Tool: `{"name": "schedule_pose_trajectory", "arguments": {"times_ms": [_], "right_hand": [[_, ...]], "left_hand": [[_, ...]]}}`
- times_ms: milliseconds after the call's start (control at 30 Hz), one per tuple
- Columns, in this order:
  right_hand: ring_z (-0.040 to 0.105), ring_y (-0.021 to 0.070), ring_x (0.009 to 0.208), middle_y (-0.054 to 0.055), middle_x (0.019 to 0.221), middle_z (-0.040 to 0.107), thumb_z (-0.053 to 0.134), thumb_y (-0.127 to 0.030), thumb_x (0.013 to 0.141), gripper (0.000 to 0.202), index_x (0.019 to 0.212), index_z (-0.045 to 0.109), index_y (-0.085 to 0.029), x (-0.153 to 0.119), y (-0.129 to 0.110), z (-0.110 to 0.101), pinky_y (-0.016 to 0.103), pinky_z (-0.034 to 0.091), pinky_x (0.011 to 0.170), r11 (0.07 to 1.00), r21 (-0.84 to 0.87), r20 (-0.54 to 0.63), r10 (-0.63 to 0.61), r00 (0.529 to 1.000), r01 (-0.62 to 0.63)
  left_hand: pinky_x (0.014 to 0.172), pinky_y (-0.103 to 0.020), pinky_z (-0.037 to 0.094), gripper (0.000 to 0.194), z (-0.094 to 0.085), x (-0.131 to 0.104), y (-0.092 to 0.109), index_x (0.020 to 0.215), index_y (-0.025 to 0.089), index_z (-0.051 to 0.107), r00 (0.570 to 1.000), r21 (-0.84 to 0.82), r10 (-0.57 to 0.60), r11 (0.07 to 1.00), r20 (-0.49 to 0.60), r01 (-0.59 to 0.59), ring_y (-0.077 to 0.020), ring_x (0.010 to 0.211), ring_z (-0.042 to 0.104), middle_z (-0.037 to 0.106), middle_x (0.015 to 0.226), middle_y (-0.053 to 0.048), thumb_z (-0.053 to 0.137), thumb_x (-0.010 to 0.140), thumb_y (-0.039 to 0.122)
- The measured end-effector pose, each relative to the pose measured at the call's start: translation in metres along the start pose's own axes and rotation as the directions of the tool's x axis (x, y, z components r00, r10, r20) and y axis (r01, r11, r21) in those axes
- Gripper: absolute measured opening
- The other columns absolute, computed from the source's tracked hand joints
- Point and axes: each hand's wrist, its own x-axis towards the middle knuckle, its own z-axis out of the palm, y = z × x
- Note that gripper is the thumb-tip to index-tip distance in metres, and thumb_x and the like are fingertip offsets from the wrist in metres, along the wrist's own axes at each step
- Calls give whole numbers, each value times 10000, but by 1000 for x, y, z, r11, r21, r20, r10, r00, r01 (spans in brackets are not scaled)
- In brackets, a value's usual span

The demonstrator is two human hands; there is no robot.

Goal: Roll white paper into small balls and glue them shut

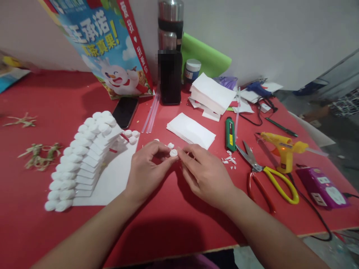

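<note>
Between the fingertips of both hands is a small white roll (174, 152), with what looks like a spiral on its face. My left hand (147, 168) pinches it from the left with thumb and forefinger. On its other side, my right hand (207, 175) has its fingers closed together at the roll's edge. Just behind the fingers lies another small white piece (171, 145). To the left stands a curved, stepped model (88, 160) of white card, topped with rows of round white pieces, on a white sheet (112, 186).
Behind the hands are a stack of white paper slips (190, 130), a green cutter (230, 134) and a black phone (125, 112). Scissors (256, 166), a yellow glue gun (283, 147) and a purple power box (322, 186) lie to the right. Pink glue sticks (151, 114) lie near a printed bag (112, 48).
</note>
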Motion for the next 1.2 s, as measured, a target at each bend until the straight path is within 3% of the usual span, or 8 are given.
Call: {"name": "schedule_pose_trajectory", "arguments": {"times_ms": [267, 400, 500, 633, 733, 800, 967, 1200], "right_hand": [[692, 279, 979, 202, 1110, 720, 481, -154, 1036, 342, 1299, 684, -75, -2, -3, 1, 426, 611, 785, 992, 116, -52, 53, 997, -46], [706, 216, 958, 128, 1074, 719, 547, -124, 1010, 267, 1202, 727, -168, 0, -3, -3, 376, 611, 823, 918, 385, -152, 163, 975, -94], [709, 160, 879, 56, 1027, 731, 599, -122, 979, 226, 1096, 757, -234, 3, -1, -9, 314, 608, 767, 739, 648, -87, 312, 946, -185], [626, 113, 680, 21, 931, 719, 706, -237, 948, 101, 1037, 753, -225, 4, 3, -11, 261, 551, 599, 390, 867, 98, 477, 873, -310], [548, 110, 600, -25, 727, 639, 786, -361, 921, 152, 956, 728, -224, 5, 7, -7, 250, 491, 536, 134, 928, 232, 523, 820, -348], [511, 106, 562, -43, 646, 588, 826, -391, 891, 217, 853, 697, -221, 5, 9, -6, 244, 454, 504, 42, 936, 275, 534, 800, -350], [515, 88, 537, -35, 667, 634, 838, -370, 892, 233, 798, 707, -202, 5, 12, -7, 240, 444, 509, 30, 943, 267, 523, 809, -331], [506, 79, 522, -29, 690, 672, 857, -355, 872, 204, 832, 735, -196, 2, 13, -3, 229, 397, 475, 41, 917, 326, 497, 804, -398]], "left_hand": [[739, -269, 438, 159, 0, 0, -2, 798, 240, 802, 998, -43, -65, 997, 15, 65, -163, 738, 577, 699, 787, -1, 915, 736, 146], [754, -274, 481, 159, 0, 1, -3, 831, 228, 788, 994, -58, -105, 993, 28, 107, -170, 766, 628, 744, 844, -12, 923, 748, 230], [685, -269, 502, 215, 1, 3, -3, 826, 203, 764, 973, -141, -224, 963, 54, 229, -169, 731, 649, 745, 814, -19, 935, 733, 294], [647, -243, 539, 288, 2, 6, -3, 830, 184, 730, 942, -275, -319, 901, 104, 336, -144, 702, 664, 730, 788, -6, 959, 699, 301], [601, -265, 577, 309, 3, 7, -5, 851, 178, 716, 897, -423, -355, 793, 264, 438, -150, 649, 678, 728, 780, -10, 958, 707, 305], [554, -274, 578, 308, 3, 8, -6, 853, 174, 716, 863, -483, -341, 723, 371, 494, -156, 604, 675, 708, 732, -5, 955, 712, 307], [569, -271, 601, 248, 2, 6, -6, 840, 168, 750, 834, -510, -308, 677, 458, 531, -145, 600, 681, 719, 742, -6, 949, 719, 251], [621, -249, 603, 197, 1, 4, 1, 848, 195, 775, 911, -416, -217, 836, 349, 359, -147, 662, 710, 739, 808, -3, 930, 727, 183]]}}
